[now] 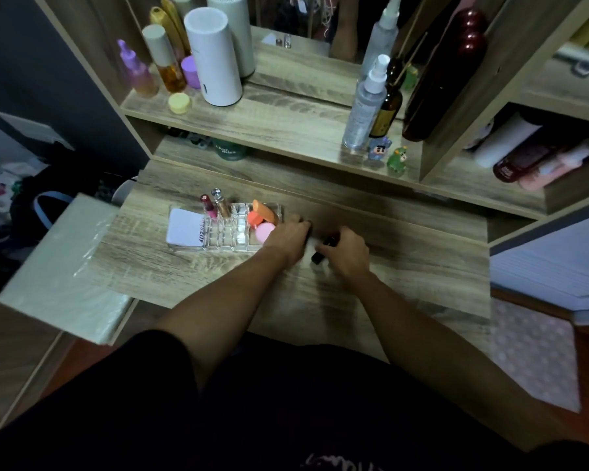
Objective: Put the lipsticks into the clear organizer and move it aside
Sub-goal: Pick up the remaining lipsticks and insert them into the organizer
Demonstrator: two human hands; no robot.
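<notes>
- Right hand: fingers curled round a black lipstick, held low over the wooden desk
- Left hand: knuckles up, just left of the held lipstick; whether anything is gripped cannot be told
- Clear organizer: set immediately left of the left hand; a pink tube and a silver-capped tube stood upright in its far slots

A clear organizer is set on the desk, left of centre. Two lip tubes are stood upright in its rear left compartments; a card is laid at its left end, sponges at its right. Just right of it, both hands are placed on the desk, the left hand beside the organizer, the right hand over a lipstick.
</notes>
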